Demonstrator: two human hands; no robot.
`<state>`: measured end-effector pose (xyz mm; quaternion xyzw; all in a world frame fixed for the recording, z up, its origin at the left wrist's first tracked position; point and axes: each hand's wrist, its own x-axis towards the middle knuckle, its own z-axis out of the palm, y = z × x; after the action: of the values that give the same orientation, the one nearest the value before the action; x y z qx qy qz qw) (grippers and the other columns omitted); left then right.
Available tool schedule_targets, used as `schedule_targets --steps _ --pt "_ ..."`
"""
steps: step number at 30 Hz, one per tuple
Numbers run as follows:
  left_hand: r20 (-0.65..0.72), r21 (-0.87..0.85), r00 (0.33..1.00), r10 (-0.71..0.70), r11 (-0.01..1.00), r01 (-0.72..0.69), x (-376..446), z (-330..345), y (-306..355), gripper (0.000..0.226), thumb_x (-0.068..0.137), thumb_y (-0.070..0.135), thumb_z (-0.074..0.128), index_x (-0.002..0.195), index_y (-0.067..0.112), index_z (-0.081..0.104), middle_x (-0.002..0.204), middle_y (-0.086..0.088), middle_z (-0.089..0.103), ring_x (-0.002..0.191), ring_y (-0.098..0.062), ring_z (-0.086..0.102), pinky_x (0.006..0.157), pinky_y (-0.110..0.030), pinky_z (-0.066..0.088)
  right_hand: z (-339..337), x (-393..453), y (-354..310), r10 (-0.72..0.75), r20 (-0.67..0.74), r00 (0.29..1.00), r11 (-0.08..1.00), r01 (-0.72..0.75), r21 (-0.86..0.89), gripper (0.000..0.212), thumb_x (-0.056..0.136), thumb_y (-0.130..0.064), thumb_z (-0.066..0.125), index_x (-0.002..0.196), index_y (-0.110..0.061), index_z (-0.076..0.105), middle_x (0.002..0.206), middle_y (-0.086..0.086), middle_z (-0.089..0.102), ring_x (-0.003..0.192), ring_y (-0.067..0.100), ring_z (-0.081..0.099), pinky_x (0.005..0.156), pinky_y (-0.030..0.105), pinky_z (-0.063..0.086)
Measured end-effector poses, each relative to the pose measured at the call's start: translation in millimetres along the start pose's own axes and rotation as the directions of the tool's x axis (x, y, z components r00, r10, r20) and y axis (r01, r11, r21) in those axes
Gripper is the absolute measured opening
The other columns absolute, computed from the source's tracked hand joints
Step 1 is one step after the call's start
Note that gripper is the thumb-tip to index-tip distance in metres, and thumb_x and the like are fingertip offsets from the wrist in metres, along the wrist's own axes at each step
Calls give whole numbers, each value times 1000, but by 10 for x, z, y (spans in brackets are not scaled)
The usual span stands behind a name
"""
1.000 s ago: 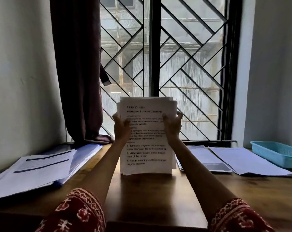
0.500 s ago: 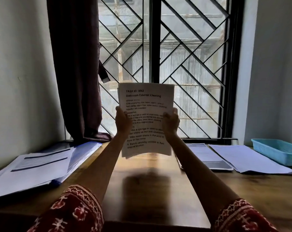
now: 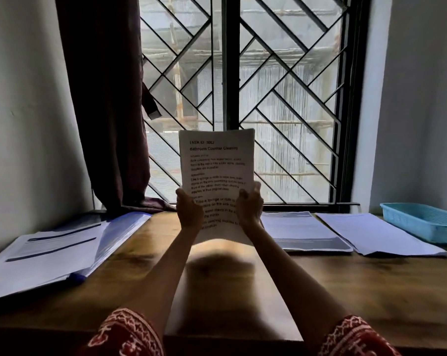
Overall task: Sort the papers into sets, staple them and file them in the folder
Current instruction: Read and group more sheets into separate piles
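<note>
Both my hands hold one stack of papers point(image 3: 215, 163) upright above the table point(image 3: 345, 286), in front of the window point(image 3: 243, 73). My left hand point(image 3: 189, 211) grips the stack's left edge low down, fingers curled round it; my right hand point(image 3: 249, 208) grips the right edge at the same height, thumb on the printed front. The top sheet reads "Bathroom Counter Cleaning". The stack's lower edge hangs clear of the wood. On the left of the table lies a blue folder point(image 3: 119, 235) with sheets point(image 3: 45, 253) on it. To the right lie two more paper piles point(image 3: 304, 232) point(image 3: 371, 235) side by side, and at the far right a blue tray point(image 3: 425, 222). A dark curtain point(image 3: 107, 98) hangs at the window's left.
</note>
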<state>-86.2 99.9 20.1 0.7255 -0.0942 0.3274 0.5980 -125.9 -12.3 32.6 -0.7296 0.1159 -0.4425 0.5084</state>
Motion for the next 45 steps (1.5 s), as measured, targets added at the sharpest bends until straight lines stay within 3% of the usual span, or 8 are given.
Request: schedule_targets --steps 5,9,12,16,20,25,31,45 --pt "-6 35 1000 -24 999 24 -9 56 6 35 80 2 35 111 -13 39 110 -31 52 103 -41 53 80 -43 37 -69 29 41 -20 -30 999 1000 20 4 25 91 -1 41 116 -2 40 100 20 61 89 31 59 66 32 40" --pt "107 126 979 -176 979 162 -295 105 -373 28 86 -8 39 112 -1 35 119 -27 51 111 -41 50 83 -42 38 -99 -186 483 117 216 969 982 -80 -169 29 93 -9 37 120 -7 30 111 19 58 100 39 58 79 45 49" --pt "176 219 942 -285 944 245 -416 138 -579 23 90 -4 38 108 6 28 123 -26 51 112 -43 50 87 -43 40 -57 -255 750 136 369 920 944 -7 -329 30 94 -17 45 119 -10 29 125 18 46 108 40 53 79 38 40" --pt "213 314 905 -368 903 294 -277 272 -747 35 89 -1 39 122 4 29 125 -23 51 113 -43 50 93 -43 40 107 -134 889 137 316 939 932 -14 -362 39 95 -18 38 129 -11 21 117 19 58 102 38 56 71 32 35" --pt "246 485 875 -416 835 260 -153 404 -896 37 90 3 40 125 6 30 125 -20 53 117 -40 48 98 -41 33 177 -65 977 44 295 954 792 147 -592 65 87 -13 35 146 -5 10 127 17 48 117 35 46 91 37 39" --pt "299 672 860 -413 731 117 -48 473 -968 42 91 6 42 131 6 29 130 -18 52 124 -33 45 108 -43 22 257 13 1108 112 242 964 553 142 -821 61 85 -17 61 135 -3 30 129 17 46 119 30 45 91 35 43" --pt "342 734 826 -448 676 63 -55 400 -887 45 92 17 49 132 7 32 134 -16 49 129 -32 40 110 -42 17 242 -3 1131 83 243 966 315 206 -927 32 86 -25 57 116 -14 57 121 9 49 113 24 42 87 30 37" --pt "340 842 763 -550 539 12 -205 248 -710 44 91 15 44 134 15 38 142 -12 33 132 -32 22 112 -47 15 164 -42 1114 36 322 946 339 292 -894 28 86 -18 56 113 -13 62 121 11 53 116 27 42 95 36 31"
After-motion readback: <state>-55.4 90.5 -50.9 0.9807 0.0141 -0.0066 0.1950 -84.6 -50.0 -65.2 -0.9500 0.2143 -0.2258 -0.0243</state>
